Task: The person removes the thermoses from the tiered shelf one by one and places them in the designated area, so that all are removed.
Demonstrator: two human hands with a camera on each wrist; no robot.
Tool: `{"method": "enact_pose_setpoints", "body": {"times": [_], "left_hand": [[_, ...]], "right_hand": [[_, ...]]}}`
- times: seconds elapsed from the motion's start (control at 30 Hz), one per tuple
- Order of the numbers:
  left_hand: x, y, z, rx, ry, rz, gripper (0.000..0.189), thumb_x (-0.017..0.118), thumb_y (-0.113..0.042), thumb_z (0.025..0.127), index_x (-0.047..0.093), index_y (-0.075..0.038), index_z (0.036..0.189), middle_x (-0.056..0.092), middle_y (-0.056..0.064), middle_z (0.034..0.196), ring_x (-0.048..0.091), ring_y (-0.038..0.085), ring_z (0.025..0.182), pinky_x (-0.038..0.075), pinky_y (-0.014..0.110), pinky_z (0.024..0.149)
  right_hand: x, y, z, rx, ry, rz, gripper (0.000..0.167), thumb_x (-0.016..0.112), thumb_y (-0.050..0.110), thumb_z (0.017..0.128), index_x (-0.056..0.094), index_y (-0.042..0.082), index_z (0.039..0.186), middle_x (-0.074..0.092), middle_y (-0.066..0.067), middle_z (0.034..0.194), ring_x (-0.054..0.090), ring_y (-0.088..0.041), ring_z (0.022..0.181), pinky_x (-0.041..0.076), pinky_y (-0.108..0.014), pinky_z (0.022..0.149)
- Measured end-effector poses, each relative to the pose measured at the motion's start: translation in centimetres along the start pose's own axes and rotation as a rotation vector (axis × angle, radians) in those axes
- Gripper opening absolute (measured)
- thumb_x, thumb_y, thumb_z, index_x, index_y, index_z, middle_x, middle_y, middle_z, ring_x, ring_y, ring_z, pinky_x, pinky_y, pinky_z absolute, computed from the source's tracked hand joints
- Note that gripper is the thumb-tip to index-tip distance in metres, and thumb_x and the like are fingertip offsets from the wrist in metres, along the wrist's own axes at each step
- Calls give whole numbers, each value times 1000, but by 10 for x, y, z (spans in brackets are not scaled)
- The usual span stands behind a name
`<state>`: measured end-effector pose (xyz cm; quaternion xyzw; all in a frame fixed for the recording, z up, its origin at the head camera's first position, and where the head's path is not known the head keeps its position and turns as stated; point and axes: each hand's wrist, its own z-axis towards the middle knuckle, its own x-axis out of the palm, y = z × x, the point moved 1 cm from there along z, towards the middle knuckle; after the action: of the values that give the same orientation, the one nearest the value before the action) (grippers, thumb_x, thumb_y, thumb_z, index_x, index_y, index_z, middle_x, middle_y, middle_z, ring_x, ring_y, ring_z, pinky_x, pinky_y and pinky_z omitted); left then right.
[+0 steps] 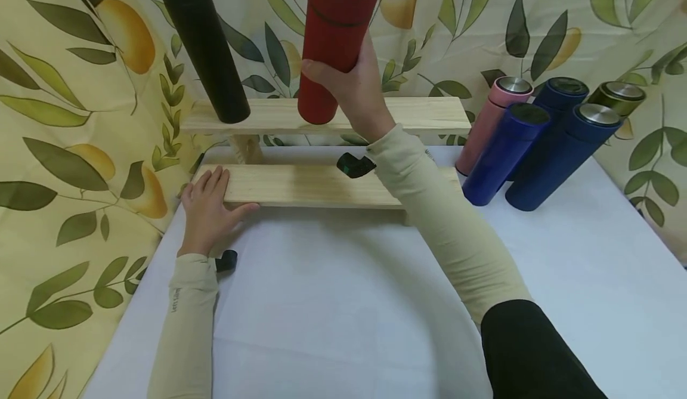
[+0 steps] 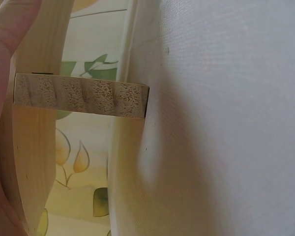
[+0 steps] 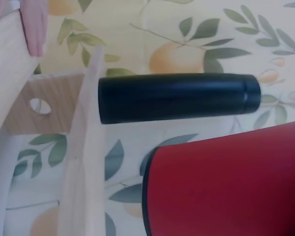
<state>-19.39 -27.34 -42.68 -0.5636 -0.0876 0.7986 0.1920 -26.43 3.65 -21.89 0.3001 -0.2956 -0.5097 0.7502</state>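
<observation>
My right hand (image 1: 356, 92) grips a red thermos bottle (image 1: 335, 35) with a silver-topped lid. The bottle is upright at the upper board (image 1: 424, 114) of a two-step wooden rack. In the right wrist view, a gap shows between the base of the red bottle (image 3: 226, 187) and the board. A black thermos bottle (image 1: 206, 47) stands on the upper board's left part. My left hand (image 1: 209, 214) rests on the left end of the lower board (image 1: 300, 185), fingers extended over it and thumb spread along the front edge.
Right of the rack, several bottles stand close together: a pink one (image 1: 491, 121), blue ones (image 1: 504, 154) and an olive-gold one (image 1: 617, 98). A white cloth (image 1: 333, 303) covers the table. Leaf-patterned fabric (image 1: 70, 166) hangs behind and at the left.
</observation>
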Motion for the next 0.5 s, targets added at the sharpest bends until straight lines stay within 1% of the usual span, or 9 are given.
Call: {"method": "enact_pose_setpoints", "body": {"times": [0.1,0.2,0.37,0.5], "left_hand": [[0,-1,1,3,-2,0,114,75,-72,87,37,5,163,33,25,170,26,46,155,5,69,121],[0,0,-2,-2,-7,-1,115,75,-73,87,38,5,162,34,26,169,26,47,154,5,69,121],[-1,-3,-2,-4,-1,-8,116,72,-76,87,37,6,163,33,27,169,26,47,154,4,69,121],[-2,-4,-1,-7,11,-9,117,73,-75,87,36,6,163,32,27,169,25,48,154,3,69,121]], "right_hand": [[-8,9,-5,7,3,-36,60,77,6,81,48,3,134,65,-13,121,62,-29,118,54,-44,100],[-14,13,-12,22,9,-55,62,77,6,82,47,3,135,64,-13,122,61,-29,119,54,-44,100],[-27,19,-24,15,-5,-17,58,76,5,81,49,5,132,66,-14,119,63,-31,117,53,-46,101],[-37,22,-34,-16,-12,-11,55,76,6,81,51,5,131,67,-15,119,66,-35,112,54,-47,100]]}}
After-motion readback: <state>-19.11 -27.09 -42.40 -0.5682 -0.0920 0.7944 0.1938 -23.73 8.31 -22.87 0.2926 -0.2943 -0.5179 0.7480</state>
